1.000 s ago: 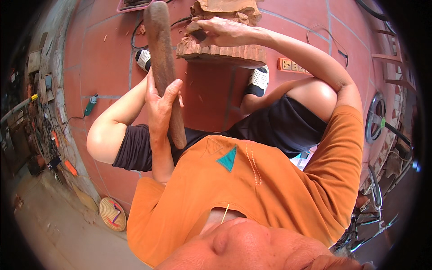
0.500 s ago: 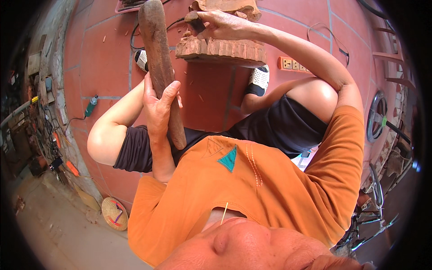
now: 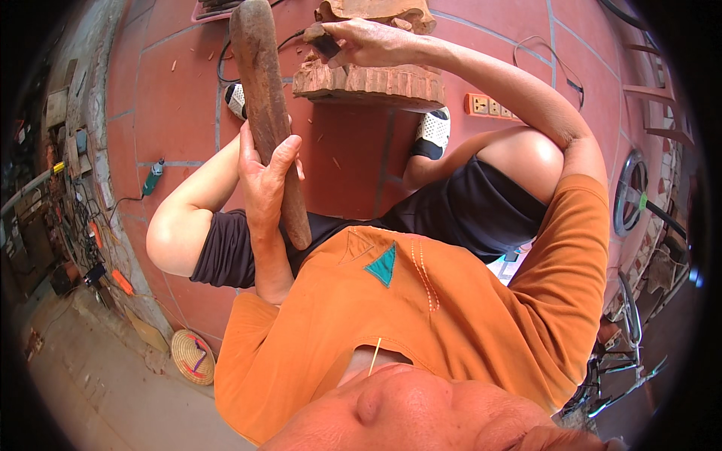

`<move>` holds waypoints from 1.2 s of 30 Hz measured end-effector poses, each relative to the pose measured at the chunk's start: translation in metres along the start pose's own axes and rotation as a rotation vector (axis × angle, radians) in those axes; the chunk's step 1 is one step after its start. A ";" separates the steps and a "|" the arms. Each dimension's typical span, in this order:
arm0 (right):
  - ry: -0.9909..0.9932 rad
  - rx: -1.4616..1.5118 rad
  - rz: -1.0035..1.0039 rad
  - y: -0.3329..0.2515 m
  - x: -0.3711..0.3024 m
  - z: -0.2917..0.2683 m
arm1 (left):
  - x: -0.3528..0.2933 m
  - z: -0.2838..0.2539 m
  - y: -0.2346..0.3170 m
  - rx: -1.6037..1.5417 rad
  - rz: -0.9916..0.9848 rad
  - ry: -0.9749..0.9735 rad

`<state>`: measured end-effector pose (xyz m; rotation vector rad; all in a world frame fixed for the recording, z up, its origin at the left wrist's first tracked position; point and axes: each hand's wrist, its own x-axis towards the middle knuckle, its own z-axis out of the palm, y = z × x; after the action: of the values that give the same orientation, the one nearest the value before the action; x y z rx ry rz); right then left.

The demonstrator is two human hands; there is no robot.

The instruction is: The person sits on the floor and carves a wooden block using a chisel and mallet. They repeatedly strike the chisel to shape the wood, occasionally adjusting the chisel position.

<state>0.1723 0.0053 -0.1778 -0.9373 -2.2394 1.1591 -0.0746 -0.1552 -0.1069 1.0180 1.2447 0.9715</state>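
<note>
My left hand (image 3: pixel 269 174) is closed around the lower part of a long wooden mallet (image 3: pixel 265 83), a club-like brown billet that stands nearly upright in the picture with its thick end at the far edge. My right hand (image 3: pixel 376 43) grips a chisel (image 3: pixel 323 40) with a short, dark handle. It hovers over the far left part of a carved wooden block (image 3: pixel 368 84) with a scalloped near edge. The chisel's tip is hard to make out against the wood, so contact cannot be told. The mallet is apart from the chisel.
Red floor tiles with scattered wood chips surround the block. An orange power strip (image 3: pixel 489 106) lies right of it, and a green power tool (image 3: pixel 153 177) with a cord lies at left. A woven hat (image 3: pixel 192 357) rests at lower left. A wheel-like ring (image 3: pixel 630 194) stands at right.
My right hand and the chisel have shifted slightly left, and the chisel's tilt has changed a little. My left hand and the mallet are nearly still.
</note>
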 end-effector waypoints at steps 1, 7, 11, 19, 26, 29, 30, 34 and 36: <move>-0.008 -0.005 0.006 -0.004 0.000 -0.001 | 0.000 -0.001 -0.001 0.004 0.008 0.002; 0.004 -0.043 -0.015 -0.005 0.000 0.001 | 0.001 0.000 -0.001 -0.007 0.031 -0.001; -0.039 -0.113 -0.046 -0.003 0.005 0.003 | -0.002 0.008 0.011 -0.048 0.074 0.039; -0.005 -0.052 -0.036 0.006 0.007 0.005 | 0.013 0.001 -0.001 0.202 -0.005 -0.099; -0.083 -0.093 0.048 -0.013 0.006 -0.003 | -0.001 0.012 0.019 0.008 0.183 0.067; -0.029 -0.055 -0.075 -0.004 0.010 0.002 | 0.011 0.015 0.010 0.292 0.048 -0.025; -0.022 -0.062 -0.048 -0.005 0.010 0.003 | 0.012 0.008 0.004 0.360 0.071 -0.055; -0.011 -0.096 0.046 -0.005 -0.001 -0.001 | 0.000 0.006 0.022 0.114 -0.043 -0.099; -0.037 -0.104 0.063 -0.008 0.003 0.000 | -0.001 0.008 0.023 0.084 0.093 -0.008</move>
<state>0.1671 0.0044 -0.1708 -1.0426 -2.3344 1.1043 -0.0674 -0.1506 -0.0846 1.1537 1.2491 0.9921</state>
